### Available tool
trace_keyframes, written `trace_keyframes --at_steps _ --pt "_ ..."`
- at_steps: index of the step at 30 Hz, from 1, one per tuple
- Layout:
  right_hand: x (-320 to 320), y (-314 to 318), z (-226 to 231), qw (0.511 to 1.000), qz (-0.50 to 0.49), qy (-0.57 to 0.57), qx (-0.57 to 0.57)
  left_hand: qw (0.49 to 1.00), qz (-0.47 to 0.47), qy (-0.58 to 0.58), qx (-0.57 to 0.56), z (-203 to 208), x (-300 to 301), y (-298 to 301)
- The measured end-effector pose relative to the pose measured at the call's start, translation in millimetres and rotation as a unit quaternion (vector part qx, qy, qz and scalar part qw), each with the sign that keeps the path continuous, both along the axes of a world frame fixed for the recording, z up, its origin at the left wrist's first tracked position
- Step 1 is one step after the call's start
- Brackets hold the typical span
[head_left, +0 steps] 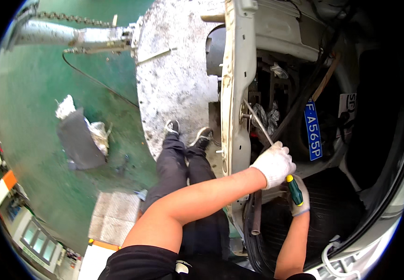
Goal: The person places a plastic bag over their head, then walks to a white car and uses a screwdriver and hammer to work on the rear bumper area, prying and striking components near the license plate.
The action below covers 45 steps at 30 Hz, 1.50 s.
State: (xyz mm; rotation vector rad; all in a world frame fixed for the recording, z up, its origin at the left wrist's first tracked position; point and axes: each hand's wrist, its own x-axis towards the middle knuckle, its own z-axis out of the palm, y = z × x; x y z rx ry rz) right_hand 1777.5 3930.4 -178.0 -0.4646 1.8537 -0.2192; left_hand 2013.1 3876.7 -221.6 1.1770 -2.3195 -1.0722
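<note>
A long screwdriver with a green and yellow handle [296,192] slants across the opening in the vehicle body. Its thin metal shaft runs up and left to the pale metal edge panel [237,93], close to a small bolt-like fitting [246,116]. My left hand [274,164], in a white knit glove, is closed around the shaft just above the handle. Behind the handle is my right hand [302,196], also gloved and against it. Its fingers are mostly hidden by the handle and my left hand. The tip's exact contact with the panel is unclear.
A blue licence plate [313,130] hangs inside the body, with dark cables and clear plastic wrap [272,119] near it. A hose-like tube [256,212] stands by the edge. Left are a dark mat piece [81,140], a quilted sheet [113,217] and a metal pulling arm [76,36] with a chain.
</note>
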Motion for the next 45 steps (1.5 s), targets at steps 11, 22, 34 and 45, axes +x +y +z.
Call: trace_keyframes --at_steps 11,22,34,45 --pt "52 -5 61 0.885 0.344 0.302 -0.090 0.980 0.165 0.061 -0.095 -51 49 -5" --pt "25 -44 51 0.860 0.414 0.250 -0.161 0.952 0.241 0.093 -0.163 -58 53 2" --pt "55 -65 69 0.866 0.401 0.201 -0.223 0.952 0.266 -0.033 -0.146 -51 49 14" --pt "35 -5 37 0.900 0.366 0.172 -0.164 0.958 0.245 -0.063 -0.137 -40 49 16"
